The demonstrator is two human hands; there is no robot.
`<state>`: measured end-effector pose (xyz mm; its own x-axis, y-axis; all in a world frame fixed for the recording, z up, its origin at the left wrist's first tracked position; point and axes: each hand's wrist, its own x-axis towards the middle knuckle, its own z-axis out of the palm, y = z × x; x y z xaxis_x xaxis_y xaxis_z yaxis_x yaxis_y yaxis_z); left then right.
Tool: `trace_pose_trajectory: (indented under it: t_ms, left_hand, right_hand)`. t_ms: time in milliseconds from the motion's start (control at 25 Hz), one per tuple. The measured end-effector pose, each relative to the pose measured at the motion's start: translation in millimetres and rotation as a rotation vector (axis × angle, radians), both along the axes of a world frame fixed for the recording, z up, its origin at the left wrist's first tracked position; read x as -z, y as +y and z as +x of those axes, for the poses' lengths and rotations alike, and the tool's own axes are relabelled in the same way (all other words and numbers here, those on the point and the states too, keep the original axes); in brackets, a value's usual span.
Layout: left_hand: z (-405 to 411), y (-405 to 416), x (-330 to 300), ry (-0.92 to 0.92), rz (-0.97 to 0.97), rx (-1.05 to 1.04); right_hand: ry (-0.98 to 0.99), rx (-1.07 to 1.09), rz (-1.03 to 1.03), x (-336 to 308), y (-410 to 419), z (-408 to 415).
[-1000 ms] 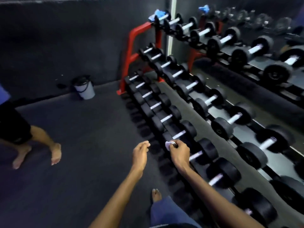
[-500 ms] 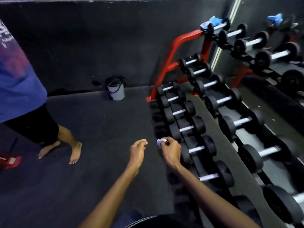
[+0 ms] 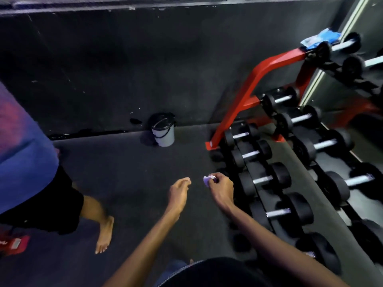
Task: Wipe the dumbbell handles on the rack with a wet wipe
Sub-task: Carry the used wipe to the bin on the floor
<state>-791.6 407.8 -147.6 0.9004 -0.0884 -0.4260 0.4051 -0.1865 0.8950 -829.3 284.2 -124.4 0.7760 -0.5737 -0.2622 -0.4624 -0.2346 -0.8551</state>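
Right hand [image 3: 220, 188] has drawn the wipe [image 3: 207, 180] left, clear of crosswise dumbbell handles [image 3: 262, 180].

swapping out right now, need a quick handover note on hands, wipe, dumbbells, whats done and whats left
Right hand pinches the wet wipe, held off the rack, touching no handle.
Left hand is empty, fingers loosely curled, beside it.
Dumbbells sit in rows on the rack to the right; the nearest handle is just right of the wipe.
Done: cannot tell which handles are wiped.
Left: bring the wipe onto a handle and work along the rows.
A barefoot person stands close on the left.
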Motion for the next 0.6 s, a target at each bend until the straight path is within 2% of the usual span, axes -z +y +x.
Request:
trace_pose_trajectory:
  t_ms: [280, 600]
  left_hand:
    - [204, 18, 1, 0.005, -0.029, -0.037]
    - [486, 34, 12, -0.007, 0.137, -0.027]
  right_hand:
    - [0.009, -0.013, 0.008, 11, 13, 222]
    - [-0.032, -0.098, 0.056, 21, 28, 509]
